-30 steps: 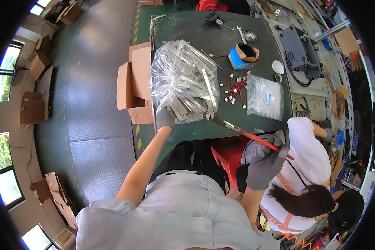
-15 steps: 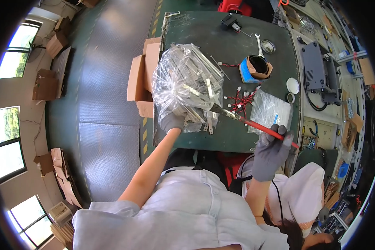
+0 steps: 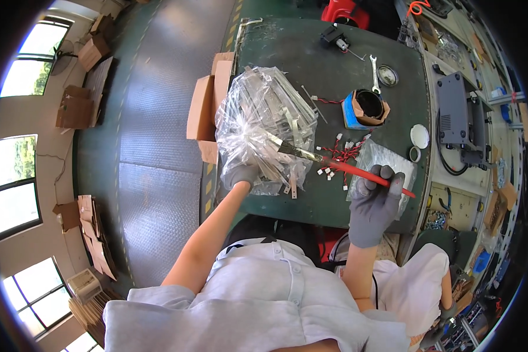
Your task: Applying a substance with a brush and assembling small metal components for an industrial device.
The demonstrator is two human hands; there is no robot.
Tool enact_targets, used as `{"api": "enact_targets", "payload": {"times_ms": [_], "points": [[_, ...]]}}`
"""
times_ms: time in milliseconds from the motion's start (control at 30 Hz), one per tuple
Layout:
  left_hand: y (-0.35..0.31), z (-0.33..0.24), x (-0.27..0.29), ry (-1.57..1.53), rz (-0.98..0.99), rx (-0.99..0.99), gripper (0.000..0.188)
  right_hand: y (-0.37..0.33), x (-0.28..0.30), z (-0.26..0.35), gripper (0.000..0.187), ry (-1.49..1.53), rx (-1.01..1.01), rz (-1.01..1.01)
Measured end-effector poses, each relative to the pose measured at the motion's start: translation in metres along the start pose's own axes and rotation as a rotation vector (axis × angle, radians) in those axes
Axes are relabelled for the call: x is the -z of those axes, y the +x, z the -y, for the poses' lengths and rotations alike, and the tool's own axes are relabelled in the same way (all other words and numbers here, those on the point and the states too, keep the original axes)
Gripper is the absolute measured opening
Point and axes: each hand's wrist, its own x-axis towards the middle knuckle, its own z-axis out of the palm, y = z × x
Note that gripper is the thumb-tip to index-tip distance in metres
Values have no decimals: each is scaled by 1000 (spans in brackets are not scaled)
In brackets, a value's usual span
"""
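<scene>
A clear plastic bag (image 3: 240, 126) full of thin, pale metal strips (image 3: 284, 88) lies at the table's left side. My left hand (image 3: 240, 175), in a grey glove, closes on strips at the bag's near edge; crumpled plastic partly hides its fingers. Gloved in grey too, my right hand (image 3: 374, 205) grips a long-handled brush (image 3: 358, 171) by its red handle. The brush's dark head points left, and its tip reaches the strips over the bag. Beyond the brush, a can of black stuff (image 3: 369, 104) stands in a blue and brown carton.
Red cables with white plugs (image 3: 340, 154) and a flat clear bag (image 3: 366, 154) lie near the brush. A wrench (image 3: 374, 73), a round lid (image 3: 387, 75) and a small motor (image 3: 334, 38) are farther back. A cardboard box (image 3: 200, 108) adjoins the left edge. Another person sits at right.
The brush has moved left, so its head now lies over the bag's middle instead of its right edge. My right hand has shifted slightly left with it. My left hand keeps its hold.
</scene>
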Motion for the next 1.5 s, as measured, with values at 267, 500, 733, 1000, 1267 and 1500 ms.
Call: {"api": "enact_targets", "payload": {"times_ms": [267, 500, 733, 1000, 1267, 1500], "points": [[14, 13, 12, -31, -48, -39, 55, -7, -18, -13, 16, 16, -27, 19], [15, 9, -6, -14, -117, -89, 58, -23, -30, -34, 23, -19, 33, -64], [27, 18, -5, -164, -58, -33, 40, -39, -35, -33, 19, -99, 74, -2], [19, 10, 10, -681, 47, -133, 34, -44, -44, -37, 16, -76, 75, 25], [14, 6, 9, -1358, 58, -297, 39, -53, -51, -49, 13, -84, 64, 77], [5, -9, 45, -1665, 653, -41, 21, -64, -54, -51, 14, -99, 54, 57]]}}
